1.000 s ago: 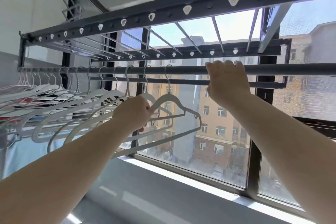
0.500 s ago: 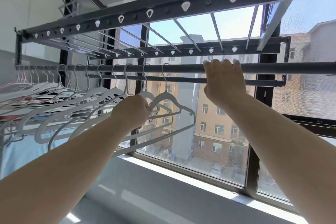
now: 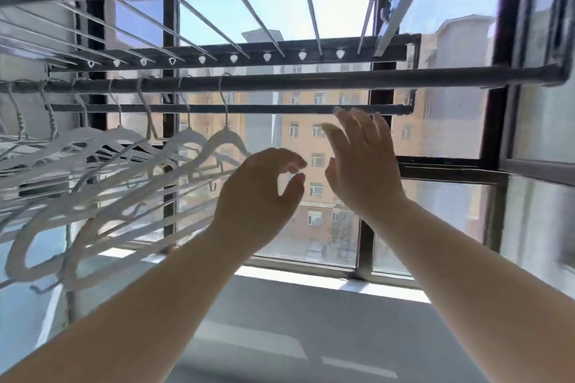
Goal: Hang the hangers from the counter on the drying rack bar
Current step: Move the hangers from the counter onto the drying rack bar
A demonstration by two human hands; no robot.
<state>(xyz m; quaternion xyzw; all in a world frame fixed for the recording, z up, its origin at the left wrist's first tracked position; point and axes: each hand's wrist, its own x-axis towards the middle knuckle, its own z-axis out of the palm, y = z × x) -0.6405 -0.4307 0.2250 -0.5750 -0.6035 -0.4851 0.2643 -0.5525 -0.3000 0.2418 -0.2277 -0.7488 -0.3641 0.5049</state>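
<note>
Between hangers: both hands, left [image 3: 261, 193] and right [image 3: 362, 165], released and empty below the bar [image 3: 342, 79], right of the hung hangers [image 3: 224, 143]. Next, likely back to the desk for another.

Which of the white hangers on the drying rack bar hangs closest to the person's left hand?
The rightmost white hanger, last in the row on the bar. The left hand is beside it; the others hang farther left.

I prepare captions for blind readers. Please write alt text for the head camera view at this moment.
Two bare hands, left hand and right hand, are raised open and empty below a dark metal drying rack bar. A row of white plastic hangers hangs from the bar's left part, before a window facing apartment buildings.
</note>
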